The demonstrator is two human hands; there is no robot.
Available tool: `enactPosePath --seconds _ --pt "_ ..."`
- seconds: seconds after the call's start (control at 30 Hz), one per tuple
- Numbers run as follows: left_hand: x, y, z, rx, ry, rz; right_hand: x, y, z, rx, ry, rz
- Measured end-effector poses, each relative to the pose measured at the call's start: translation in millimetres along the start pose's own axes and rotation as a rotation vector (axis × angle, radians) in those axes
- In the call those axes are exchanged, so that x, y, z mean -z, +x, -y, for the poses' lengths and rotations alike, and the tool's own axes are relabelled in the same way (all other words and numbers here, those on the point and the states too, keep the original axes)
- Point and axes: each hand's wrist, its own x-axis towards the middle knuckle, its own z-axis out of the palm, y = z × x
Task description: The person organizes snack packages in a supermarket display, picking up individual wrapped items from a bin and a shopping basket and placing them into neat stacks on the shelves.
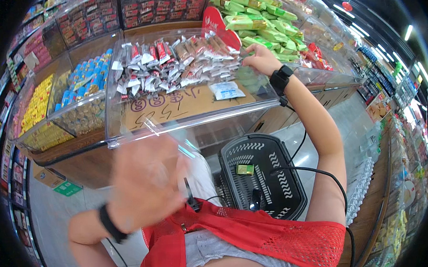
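Observation:
A clear plastic bin (pixel 199 117) sits before me on a wooden display stand. Wrapped snack bars (pixel 182 63) in red, white and brown are heaped toward its back. Cardboard with handwriting (pixel 155 112) shows at the front of the bin, and a small white packet (pixel 227 90) lies on it. My right hand (pixel 262 59) grips the bin's right side near the green packets. Motion blurs my left hand (pixel 147 175), which is raised in front of the bin's near edge. Something transparent with bright streaks shows by its fingers; whether it is held is unclear.
A black shopping basket (pixel 299 201) stands on the floor, with a small green-and-gold packet (pixel 245 169) inside. Neighbouring bins hold blue-wrapped sweets (pixel 86 76), yellow-wrapped sweets (pixel 37 102) and green packets (pixel 266 24). A black cable (pixel 321 170) hangs by my right arm.

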Motion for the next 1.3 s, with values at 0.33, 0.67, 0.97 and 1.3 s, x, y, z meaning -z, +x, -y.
enactPosePath --seconds 0.33,0.67,0.97,1.3 --pt "-101 20 18 0.025 0.434 0.022 12 21 17 -0.04 0.072 0.271" --pt "-96 46 54 0.012 0.403 0.034 21 -88 24 -0.011 0.206 0.271" --pt "-130 59 96 0.015 0.459 0.015 -20 -120 14 0.161 0.073 0.36" --pt "-187 41 112 -0.006 0.599 -0.022 -48 -108 24 0.218 0.201 0.387"
